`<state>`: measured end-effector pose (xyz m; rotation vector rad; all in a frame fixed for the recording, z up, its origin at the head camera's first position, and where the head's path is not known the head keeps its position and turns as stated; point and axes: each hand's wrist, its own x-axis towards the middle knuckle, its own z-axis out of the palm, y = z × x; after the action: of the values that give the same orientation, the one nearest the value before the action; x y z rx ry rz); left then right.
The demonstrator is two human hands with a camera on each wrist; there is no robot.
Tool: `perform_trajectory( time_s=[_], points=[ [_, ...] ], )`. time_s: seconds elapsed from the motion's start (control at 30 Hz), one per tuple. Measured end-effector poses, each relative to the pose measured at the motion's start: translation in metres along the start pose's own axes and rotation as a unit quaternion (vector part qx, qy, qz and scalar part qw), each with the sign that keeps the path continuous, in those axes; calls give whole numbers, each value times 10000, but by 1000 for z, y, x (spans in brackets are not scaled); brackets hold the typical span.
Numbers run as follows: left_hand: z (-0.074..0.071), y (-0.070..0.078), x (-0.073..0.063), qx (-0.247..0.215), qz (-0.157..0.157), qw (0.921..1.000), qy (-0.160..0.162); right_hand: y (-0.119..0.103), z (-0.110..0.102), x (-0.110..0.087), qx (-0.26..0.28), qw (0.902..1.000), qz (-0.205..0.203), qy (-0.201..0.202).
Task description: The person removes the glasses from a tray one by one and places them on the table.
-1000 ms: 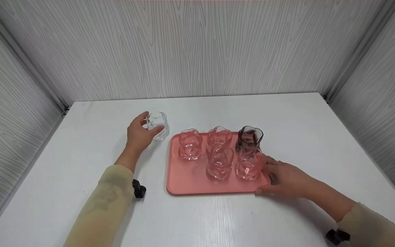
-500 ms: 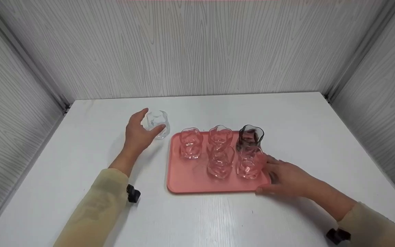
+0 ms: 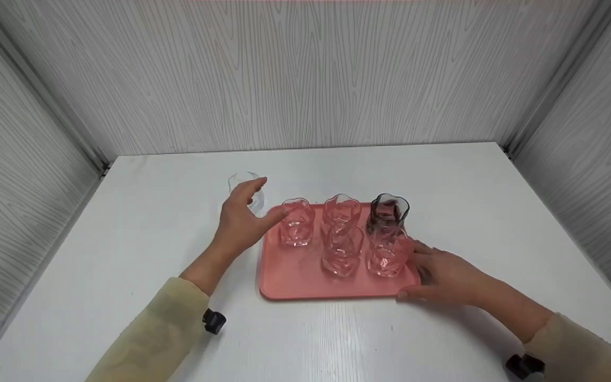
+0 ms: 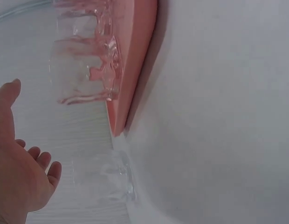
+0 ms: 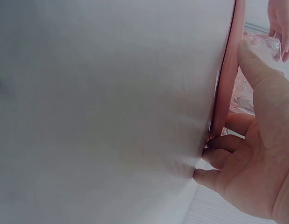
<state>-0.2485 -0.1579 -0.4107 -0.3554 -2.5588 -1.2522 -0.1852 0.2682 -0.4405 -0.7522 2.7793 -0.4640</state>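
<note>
My left hand [image 3: 239, 225] is above the table by the tray's back left corner, thumb and fingers spread and holding nothing. Partly hidden behind it, a clear glass [image 3: 257, 204] stands on the table beside the tray; the left wrist view shows this glass [image 4: 105, 179] below the hand. The left thumb overlaps the back left glass [image 3: 297, 231] in the head view; contact cannot be told. My right hand [image 3: 448, 276] grips the pink tray [image 3: 295, 281] at its front right corner, thumb at the front rim, fingers along the right side. A clear glass [image 3: 385, 260] is next to those fingers.
On the tray stand more wavy glasses: a clear one [image 3: 341, 209] in the back middle, a clear one [image 3: 341, 257] in front of it, and a dark smoky one [image 3: 389, 209] at the back right. Panelled walls [image 3: 305, 74] enclose the white table [image 3: 316, 345].
My left hand has let go of the clear glass beside the tray and moved right, towards the tray's back left glass. The right hand stays at the tray corner.
</note>
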Motion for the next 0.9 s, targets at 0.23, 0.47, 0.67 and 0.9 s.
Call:
perform_trajectory(
  time_s=[0.23, 0.47, 0.67, 0.9],
  points=[
    [23, 9, -4, -234, 56, 9988, -418, 2, 1, 0, 26, 9999, -101, 33],
    [39, 8, -1, -226, -102, 9978, -617, 2, 2, 1, 23, 9998, -166, 88],
    [46, 3, -1, -282, -190, 9968, -719, 2, 4, 0, 65, 9999, -104, 49],
    [45, 0, 2, -420, -380, 9952, -794, 0, 1, -1, 45, 9999, -85, 97]
  ],
)
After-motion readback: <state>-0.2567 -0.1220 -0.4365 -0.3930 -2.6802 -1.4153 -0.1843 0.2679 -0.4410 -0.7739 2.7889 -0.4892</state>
